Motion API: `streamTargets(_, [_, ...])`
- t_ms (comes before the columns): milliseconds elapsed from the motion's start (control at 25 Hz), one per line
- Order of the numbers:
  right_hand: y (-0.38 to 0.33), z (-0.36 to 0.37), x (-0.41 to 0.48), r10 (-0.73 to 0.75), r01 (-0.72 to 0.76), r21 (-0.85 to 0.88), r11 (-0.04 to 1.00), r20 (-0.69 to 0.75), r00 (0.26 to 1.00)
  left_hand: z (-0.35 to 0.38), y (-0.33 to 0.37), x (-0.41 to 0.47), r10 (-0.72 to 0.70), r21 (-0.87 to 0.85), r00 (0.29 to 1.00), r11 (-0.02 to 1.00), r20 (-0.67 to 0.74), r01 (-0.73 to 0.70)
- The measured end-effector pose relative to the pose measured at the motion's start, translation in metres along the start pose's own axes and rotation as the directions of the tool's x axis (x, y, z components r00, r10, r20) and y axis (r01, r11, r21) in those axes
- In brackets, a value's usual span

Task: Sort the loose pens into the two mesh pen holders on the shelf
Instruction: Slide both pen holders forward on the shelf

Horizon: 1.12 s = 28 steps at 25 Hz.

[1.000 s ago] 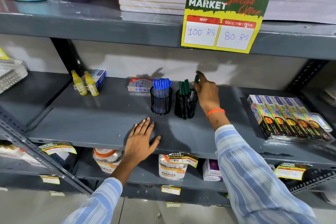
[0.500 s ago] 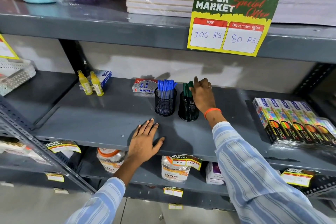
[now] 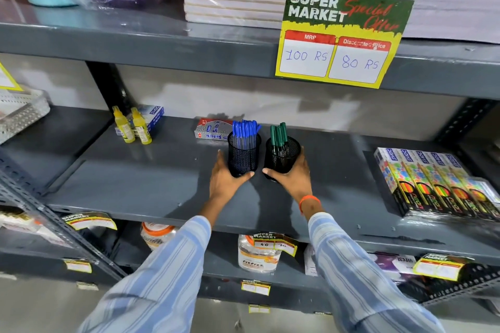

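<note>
Both hands cup the black mesh pen holders mid-shelf, left hand (image 3: pixel 226 184) around the blue-pen holder (image 3: pixel 244 153), right hand (image 3: pixel 293 177) around the green-pen holder (image 3: pixel 282 154), and a jerky slide across the grey shelf (image 3: pixel 135 184) could tip the tall pens out.

grey metal shelf (image 3: pixel 135 186) | carried: two black mesh pen holders (image 3: pixel 243 155), yellow glue bottles (image 3: pixel 132 128), red-and-blue staple box (image 3: pixel 213 132), neon pencil boxes (image 3: pixel 438 184)

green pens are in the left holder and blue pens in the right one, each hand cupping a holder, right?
Not quite: the head view shows the colours swapped. The blue pens stand in the left holder, the green pens in the right holder. The left hand and right hand each cup one.
</note>
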State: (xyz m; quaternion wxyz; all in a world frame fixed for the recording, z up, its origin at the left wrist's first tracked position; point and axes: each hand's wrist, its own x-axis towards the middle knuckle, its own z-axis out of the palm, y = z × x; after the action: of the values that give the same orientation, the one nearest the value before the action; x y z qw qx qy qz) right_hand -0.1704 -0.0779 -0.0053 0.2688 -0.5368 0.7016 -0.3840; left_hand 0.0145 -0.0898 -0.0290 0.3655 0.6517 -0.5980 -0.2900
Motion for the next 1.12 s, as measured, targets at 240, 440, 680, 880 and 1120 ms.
streamTargets(240, [0.012,0.008,0.0,0.073,-0.073,-0.027,0.997,-0.016,0.997,0.005,0.004,0.022,0.003,-0.009,1.0,1.0,0.019,-0.003])
streamTargets(440, [0.017,0.001,-0.017,0.044,-0.047,-0.102,0.994,-0.03,0.999,-0.005,0.0,0.007,0.039,-0.021,0.997,0.999,0.067,-0.038])
streamTargets(680, [0.029,-0.008,-0.056,0.035,-0.043,-0.072,0.997,-0.105,0.994,-0.02,-0.017,-0.033,0.089,-0.029,0.994,0.996,0.069,-0.087])
streamTargets(880, [0.029,-0.013,-0.076,0.036,-0.045,-0.072,0.996,-0.119,0.992,-0.026,-0.021,-0.054,0.12,-0.069,0.989,0.991,0.09,-0.114])
streamTargets(1120, [0.017,-0.027,-0.084,0.054,-0.057,-0.065,0.996,-0.048,0.997,-0.034,-0.01,-0.069,0.069,-0.049,0.986,0.997,0.149,-0.063])
